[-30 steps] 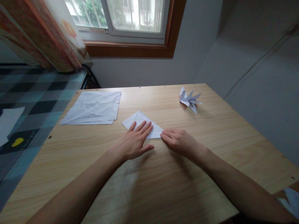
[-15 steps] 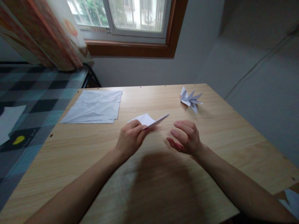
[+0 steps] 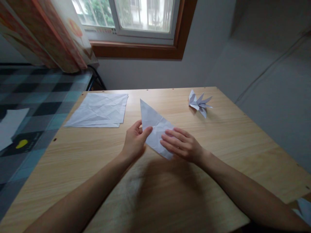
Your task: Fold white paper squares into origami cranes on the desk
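A folded sheet of white paper (image 3: pixel 155 124) is held up over the middle of the table, tilted, with one sharp corner pointing up and away. Creases cross its face. At its left edge my left hand (image 3: pixel 136 139) pinches it, thumb on top and fingers behind. My right hand (image 3: pixel 183 144) has its fingers laid together over the paper's right part, and its thumb is hidden. Beyond my right hand, a white origami flower (image 3: pixel 199 103) with pointed petals lies on the table.
Several creased white sheets (image 3: pixel 97 110) lie stacked at the table's (image 3: pixel 97 181) far left. A bed with a checked cover (image 3: pixel 58 87) adjoins the left side, bearing more white paper (image 3: pixel 13 124). White paper (image 3: pixel 303 207) shows at the lower right edge. A window and wall stand behind.
The folded paper has turned so its broad face shows, with a corner pointing away. My left hand has shifted its hold, thumb now on top. My right hand has moved left onto the paper.
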Motion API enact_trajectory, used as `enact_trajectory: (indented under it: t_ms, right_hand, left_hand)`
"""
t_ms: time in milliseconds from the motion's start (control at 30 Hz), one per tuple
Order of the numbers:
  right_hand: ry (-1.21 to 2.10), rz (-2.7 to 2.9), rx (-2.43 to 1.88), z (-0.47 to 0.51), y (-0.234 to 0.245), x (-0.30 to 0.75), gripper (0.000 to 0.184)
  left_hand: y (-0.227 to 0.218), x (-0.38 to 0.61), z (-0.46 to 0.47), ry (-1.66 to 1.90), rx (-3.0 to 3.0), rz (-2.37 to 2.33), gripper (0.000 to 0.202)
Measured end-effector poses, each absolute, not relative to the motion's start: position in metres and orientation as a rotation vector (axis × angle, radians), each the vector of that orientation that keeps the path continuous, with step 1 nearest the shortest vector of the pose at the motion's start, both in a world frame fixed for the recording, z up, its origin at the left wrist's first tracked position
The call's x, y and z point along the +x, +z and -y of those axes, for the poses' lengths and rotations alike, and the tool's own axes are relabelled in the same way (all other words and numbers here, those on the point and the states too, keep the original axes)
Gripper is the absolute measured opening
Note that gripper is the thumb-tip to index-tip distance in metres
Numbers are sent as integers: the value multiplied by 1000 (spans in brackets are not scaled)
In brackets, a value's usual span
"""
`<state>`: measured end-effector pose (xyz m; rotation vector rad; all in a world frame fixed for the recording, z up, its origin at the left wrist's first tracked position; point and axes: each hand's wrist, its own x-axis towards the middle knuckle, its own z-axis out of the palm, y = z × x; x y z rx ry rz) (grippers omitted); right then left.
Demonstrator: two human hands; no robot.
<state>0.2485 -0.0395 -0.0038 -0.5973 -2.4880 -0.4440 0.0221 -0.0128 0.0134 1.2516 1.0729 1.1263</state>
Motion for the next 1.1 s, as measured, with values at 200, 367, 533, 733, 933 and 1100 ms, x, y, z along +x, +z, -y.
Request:
enact_trajectory:
  t_ms: [200, 367, 533, 733, 933, 1100]
  right_hand:
    - [-245, 2543, -545, 35, -9, 243, 22]
    - [-146, 2544, -636, 35, -12, 243, 21]
    - [-56, 2509, -758, 35, -13, 249, 11]
    - [154, 2298, -1004, 33, -14, 248, 15]
    - [211, 2133, -1183, 26, -17, 240, 43]
    - [-78, 2265, -1170, 26, -14, 239, 31]
  left_hand:
    - [18, 2, 10, 667, 2194, -1728, 70]
    - [8, -11, -1, 668, 2881, -1350, 50]
    - [-7, -14, -8, 247, 2884, -1111, 46]
    - [-2, -14, -4, 175, 2801, -1207, 49]
    - [-4, -10, -3, 235, 2767, -1257, 53]
    - [-5, -3, 2, 232, 2778, -1327, 62]
